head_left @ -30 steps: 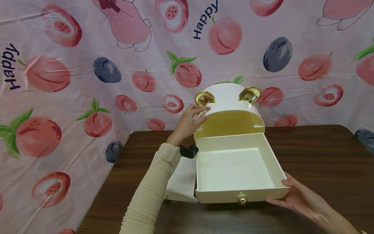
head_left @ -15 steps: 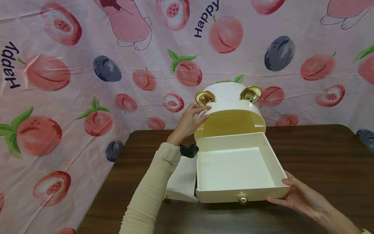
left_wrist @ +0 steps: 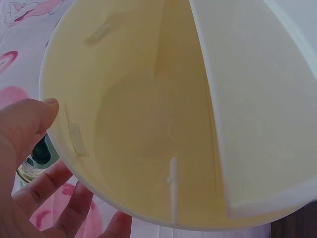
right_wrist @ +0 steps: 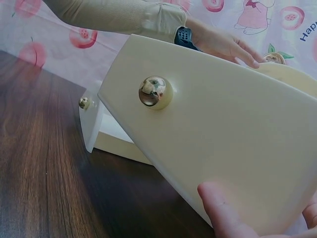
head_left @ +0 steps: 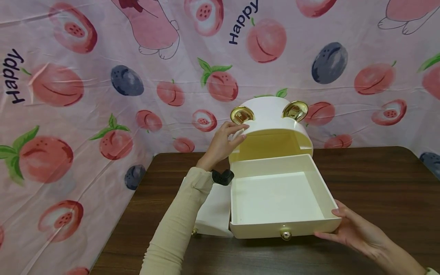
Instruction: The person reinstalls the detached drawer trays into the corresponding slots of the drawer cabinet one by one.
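Note:
A rounded white storage box (head_left: 266, 110) with two gold ear-like pieces on top stands at the back of the table, its yellowish inside (left_wrist: 138, 124) visible. My left hand (head_left: 221, 141) holds the left edge of its opening, the thumb (left_wrist: 42, 111) at the front of the rim and fingers outside. A cream drawer (head_left: 275, 229) with a gold knob (head_left: 285, 235) is in front of the opening, with nothing in it. My right hand (head_left: 354, 229) grips its front right corner; in the right wrist view the thumb (right_wrist: 218, 208) lies on the front panel.
A second white drawer (head_left: 213, 214) with a gold knob (right_wrist: 84, 103) lies on the dark wooden table (head_left: 371, 179), left of the first and partly hidden by the left arm. A fruit-print cloth (head_left: 144, 72) hangs behind and to the left.
The drawer's back edge rises very slightly in the head view. Both hands keep their holds, and the view itself shifts a little.

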Demonstrator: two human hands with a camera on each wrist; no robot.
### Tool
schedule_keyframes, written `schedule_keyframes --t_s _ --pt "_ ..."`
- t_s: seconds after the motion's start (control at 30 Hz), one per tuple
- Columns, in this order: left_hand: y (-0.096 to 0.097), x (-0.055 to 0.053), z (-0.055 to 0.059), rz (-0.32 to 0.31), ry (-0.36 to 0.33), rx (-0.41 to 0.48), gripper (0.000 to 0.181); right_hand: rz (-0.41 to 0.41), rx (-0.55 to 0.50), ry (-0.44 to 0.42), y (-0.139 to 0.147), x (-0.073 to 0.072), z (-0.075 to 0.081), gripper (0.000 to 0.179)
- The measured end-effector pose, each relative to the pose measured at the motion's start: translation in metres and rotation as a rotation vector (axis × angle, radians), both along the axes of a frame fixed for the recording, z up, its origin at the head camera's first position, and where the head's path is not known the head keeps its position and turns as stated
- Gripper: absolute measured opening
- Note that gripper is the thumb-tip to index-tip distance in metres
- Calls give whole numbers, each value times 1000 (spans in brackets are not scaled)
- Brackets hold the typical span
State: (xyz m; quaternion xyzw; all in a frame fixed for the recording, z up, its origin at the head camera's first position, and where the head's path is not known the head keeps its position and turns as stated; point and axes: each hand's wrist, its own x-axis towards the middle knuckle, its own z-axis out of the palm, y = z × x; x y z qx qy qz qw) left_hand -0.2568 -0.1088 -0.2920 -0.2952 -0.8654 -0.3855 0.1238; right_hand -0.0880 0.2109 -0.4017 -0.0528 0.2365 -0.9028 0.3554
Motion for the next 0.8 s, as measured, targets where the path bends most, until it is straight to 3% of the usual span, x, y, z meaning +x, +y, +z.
schedule_keyframes --t_s 0.8 --pt "1 -2 0 11 -18 -9 31 19 -79 55 2 -6 3 43"
